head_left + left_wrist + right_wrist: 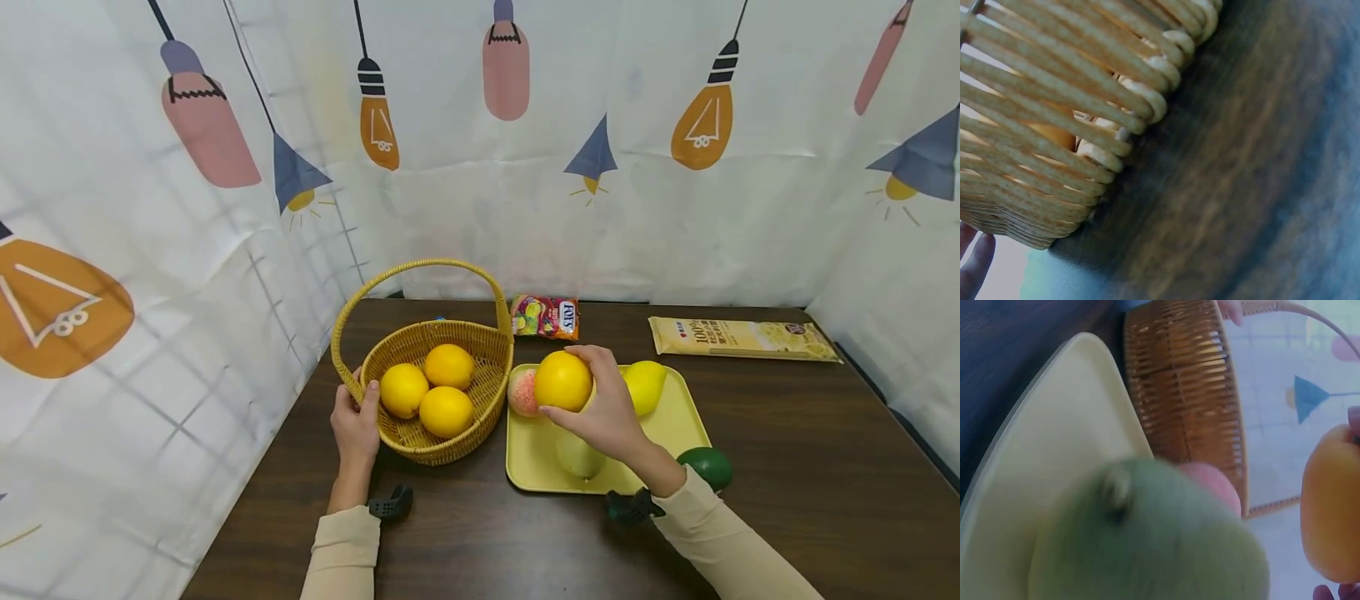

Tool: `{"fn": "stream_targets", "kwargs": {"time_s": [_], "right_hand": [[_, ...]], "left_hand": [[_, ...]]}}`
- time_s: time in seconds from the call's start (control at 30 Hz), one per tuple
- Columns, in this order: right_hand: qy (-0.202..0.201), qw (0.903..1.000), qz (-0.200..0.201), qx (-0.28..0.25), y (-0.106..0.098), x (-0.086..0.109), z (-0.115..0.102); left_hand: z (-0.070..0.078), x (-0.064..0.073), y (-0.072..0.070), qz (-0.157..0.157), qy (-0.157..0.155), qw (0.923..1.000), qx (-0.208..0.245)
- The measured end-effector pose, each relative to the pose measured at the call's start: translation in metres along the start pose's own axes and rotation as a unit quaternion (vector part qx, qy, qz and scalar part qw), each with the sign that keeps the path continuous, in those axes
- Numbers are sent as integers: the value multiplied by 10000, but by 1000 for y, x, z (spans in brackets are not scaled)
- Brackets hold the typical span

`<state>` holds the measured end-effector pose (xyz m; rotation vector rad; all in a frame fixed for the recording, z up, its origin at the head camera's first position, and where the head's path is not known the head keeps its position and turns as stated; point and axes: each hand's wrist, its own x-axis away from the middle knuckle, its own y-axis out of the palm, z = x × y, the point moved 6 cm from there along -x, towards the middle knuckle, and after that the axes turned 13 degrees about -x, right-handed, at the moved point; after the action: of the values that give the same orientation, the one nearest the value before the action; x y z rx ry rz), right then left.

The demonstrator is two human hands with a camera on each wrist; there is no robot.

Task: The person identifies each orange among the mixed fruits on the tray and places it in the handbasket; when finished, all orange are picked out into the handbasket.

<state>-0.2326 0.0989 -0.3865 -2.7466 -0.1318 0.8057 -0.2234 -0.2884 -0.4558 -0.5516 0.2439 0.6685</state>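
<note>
My left hand (356, 433) grips the rim of a wicker basket (442, 452) near the foot of its tall handle, thumb on the inside. Three oranges (447, 412) lie inside the basket. Between the thumb and fingers of my right hand (611, 412) is another orange (562, 381), held above the left part of a yellow tray (528, 471). On that tray are a pinkish peach (522, 395), a pale green fruit (1154, 544) below the right hand, and a lemon (645, 387) behind it. The left wrist view shows the basket's woven side (1041, 125) close up.
A dark green avocado (705, 467) lies by the tray's right front corner, partly behind the right wrist. Behind the tray is a small red candy packet (545, 317). A long yellow noodle packet (742, 338) lies at the back right. Patterned white curtains (480, 208) close off the table's back and sides.
</note>
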Motion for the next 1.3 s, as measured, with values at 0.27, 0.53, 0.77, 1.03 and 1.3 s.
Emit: {"fn": "stream_targets", "kwargs": {"time_s": [0.27,0.53,0.77,1.03,1.3], "right_hand": [[226,9992,-314,-84,29,-16,-4],[-5,9975,-659,-244,57,-23,0],[244,9958,-813,-339,74,-26,6],[341,9952,-823,-399,83,-35,6],[332,9934,-1059,-280,97,-42,9]], "left_hand": [[-1,1,-1,111,7,9999,-31],[-2,2,-1,72,42,9999,-62],[-2,3,0,17,28,10000,-23],[13,6,-6,-172,8,9998,99],[37,12,-15,-240,57,9996,100]]}}
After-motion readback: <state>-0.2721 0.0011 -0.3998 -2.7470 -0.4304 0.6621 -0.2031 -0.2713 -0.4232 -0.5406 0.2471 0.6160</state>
